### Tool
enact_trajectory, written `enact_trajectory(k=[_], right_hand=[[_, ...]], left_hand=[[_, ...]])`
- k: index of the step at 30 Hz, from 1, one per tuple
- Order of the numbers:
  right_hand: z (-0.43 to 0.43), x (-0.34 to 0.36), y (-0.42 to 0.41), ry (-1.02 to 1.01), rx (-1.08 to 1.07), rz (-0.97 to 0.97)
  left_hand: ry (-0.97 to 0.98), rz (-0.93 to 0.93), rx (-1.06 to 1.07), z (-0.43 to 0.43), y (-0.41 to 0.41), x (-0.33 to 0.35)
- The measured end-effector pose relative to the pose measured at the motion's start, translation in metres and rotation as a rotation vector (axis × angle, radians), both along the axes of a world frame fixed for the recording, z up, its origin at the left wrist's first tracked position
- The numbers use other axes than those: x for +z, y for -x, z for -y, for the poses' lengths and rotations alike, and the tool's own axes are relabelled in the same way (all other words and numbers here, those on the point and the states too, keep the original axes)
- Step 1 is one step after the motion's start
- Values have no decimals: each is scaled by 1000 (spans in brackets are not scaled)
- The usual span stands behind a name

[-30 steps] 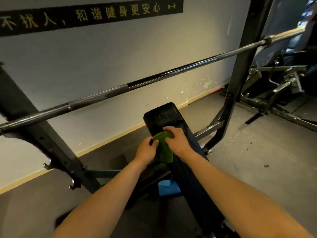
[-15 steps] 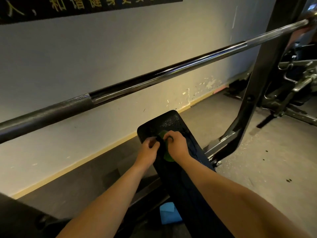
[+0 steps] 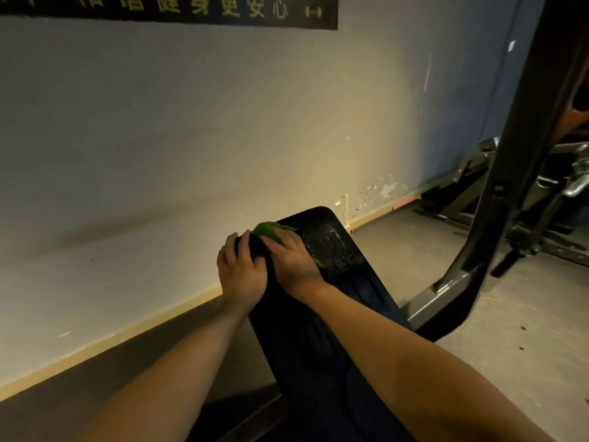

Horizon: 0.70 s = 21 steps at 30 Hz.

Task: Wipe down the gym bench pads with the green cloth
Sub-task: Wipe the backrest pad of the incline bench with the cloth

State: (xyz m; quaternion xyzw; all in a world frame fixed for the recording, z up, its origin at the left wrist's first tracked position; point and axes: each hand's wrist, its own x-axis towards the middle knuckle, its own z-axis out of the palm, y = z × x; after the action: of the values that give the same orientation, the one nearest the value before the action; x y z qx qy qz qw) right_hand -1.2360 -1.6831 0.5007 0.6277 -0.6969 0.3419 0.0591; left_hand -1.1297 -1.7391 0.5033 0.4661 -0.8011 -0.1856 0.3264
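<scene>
The cloth lies on the far end of the pad, under the right hand, with green showing past the fingertips and at the hand's right side. That hand lies fairly flat, pressing the cloth down. Just left of it, the left hand curls its fingers round the pad's left edge.

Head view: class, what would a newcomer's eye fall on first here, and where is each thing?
The bright green cloth, pressed under the right hand near the far end of the black bench pad, mid-frame. The left hand holds the pad's left edge beside it. A dark rack upright slants down the right side.
</scene>
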Motion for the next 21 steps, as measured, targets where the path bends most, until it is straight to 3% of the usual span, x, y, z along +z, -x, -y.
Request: enact_trajectory(k=[3,8,11,16,18,21], right_hand=[[16,-4,29,160,-60,82],[28,2,62,230,-179,336],[24,2,40,240,-178,231],[14,-6,3,150,84,12],[3,-4,17,87,105,85],[-27,-4,56,152,-24,336]], left_hand=[[206,-54,-1,4,4,-20],[319,2,12,18,8,-37],[289,-39,-7,13,6,-35],[226,-125,-70,1,-3,-35],[190,-104,-83,-4,-5,-40],[144,-52,-83,-16,-8,-46]])
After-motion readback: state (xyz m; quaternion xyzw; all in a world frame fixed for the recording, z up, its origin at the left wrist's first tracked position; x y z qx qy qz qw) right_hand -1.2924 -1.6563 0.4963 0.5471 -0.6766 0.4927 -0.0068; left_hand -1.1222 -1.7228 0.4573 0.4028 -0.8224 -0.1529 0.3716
